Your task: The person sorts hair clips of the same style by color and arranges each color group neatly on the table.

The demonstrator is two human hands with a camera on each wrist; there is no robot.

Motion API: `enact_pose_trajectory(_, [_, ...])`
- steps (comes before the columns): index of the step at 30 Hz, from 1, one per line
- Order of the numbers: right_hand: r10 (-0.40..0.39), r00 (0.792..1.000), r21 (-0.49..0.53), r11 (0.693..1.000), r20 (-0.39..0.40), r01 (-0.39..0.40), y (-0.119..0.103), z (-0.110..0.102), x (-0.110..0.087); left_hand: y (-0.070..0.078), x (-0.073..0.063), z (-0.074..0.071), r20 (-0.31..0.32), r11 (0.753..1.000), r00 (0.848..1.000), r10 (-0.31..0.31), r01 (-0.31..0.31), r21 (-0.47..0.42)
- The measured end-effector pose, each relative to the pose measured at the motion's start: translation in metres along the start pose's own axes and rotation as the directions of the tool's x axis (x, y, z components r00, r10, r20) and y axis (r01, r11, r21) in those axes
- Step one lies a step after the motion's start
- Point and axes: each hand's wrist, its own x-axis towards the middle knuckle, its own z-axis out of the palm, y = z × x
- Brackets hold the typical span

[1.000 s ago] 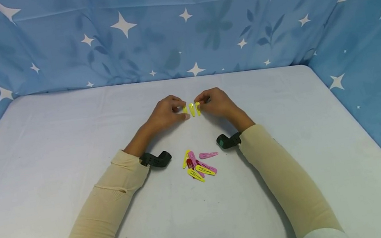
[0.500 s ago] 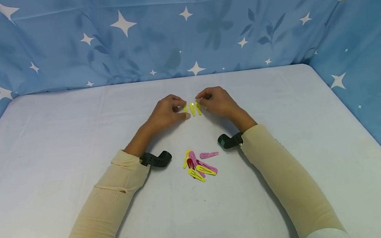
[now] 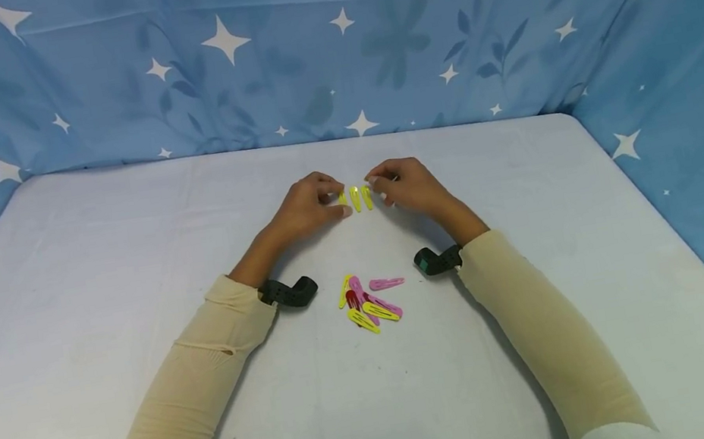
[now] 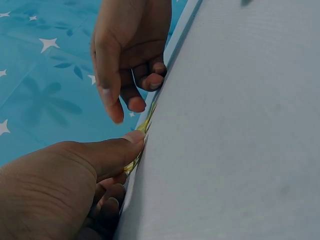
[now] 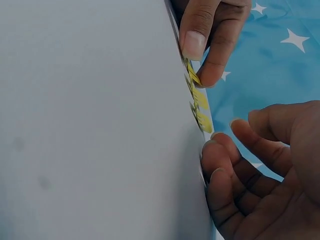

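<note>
Three yellow snap hair clips stand side by side in a row near the far side of the white table. My left hand (image 3: 307, 207) pinches the leftmost yellow hair clip (image 3: 342, 199) between thumb and finger, partly covering it. Beside it lie the middle yellow clip (image 3: 356, 199) and the rightmost yellow clip (image 3: 367, 198). My right hand (image 3: 414, 186) hovers just right of the row. In the right wrist view, the right hand (image 5: 260, 170) has loosely bent fingers, a gap between thumb and fingers, and nothing in it.
Closer to me on the white table (image 3: 326, 408) lies a loose pile of yellow, pink and dark red hair clips (image 3: 369, 307). One pink clip (image 3: 387, 283) lies at its upper right. A blue star-patterned curtain (image 3: 323, 40) hangs behind the table's far edge.
My right hand has let go of the rightmost yellow clip and drawn slightly to the right. The left hand keeps its place on the leftmost clip.
</note>
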Motion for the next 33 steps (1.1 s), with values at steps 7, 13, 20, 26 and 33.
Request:
enact_pose_trajectory(7, [-0.076,0.996,0.029,0.997,0.036,0.075,0.007,-0.005,-0.012,-0.002,-0.001,0.002,0.003,1.000,1.000,0.001,-0.001,0.015])
enact_pose_trajectory(13, [-0.117,0.992,0.050,0.992,0.044,0.115,0.007,-0.006,-0.019,0.000,-0.003,0.001,-0.002,1.000,1.000,-0.008,0.008,0.019])
enact_pose_trajectory(20, [-0.186,0.978,0.086,0.980,0.093,0.178,0.000,-0.009,-0.034,0.000,-0.001,0.001,-0.004,1.000,1.000,-0.003,0.003,0.014])
enact_pose_trajectory(26, [-0.222,0.965,0.069,0.974,0.137,0.215,-0.005,-0.010,-0.047,0.000,0.000,0.002,-0.007,1.000,1.000,0.004,-0.004,0.001])
enact_pose_trajectory(33, [-0.259,0.941,0.068,0.966,0.216,0.250,-0.008,-0.008,-0.060,-0.001,0.000,0.001,-0.013,1.000,1.000,0.017,-0.016,0.027])
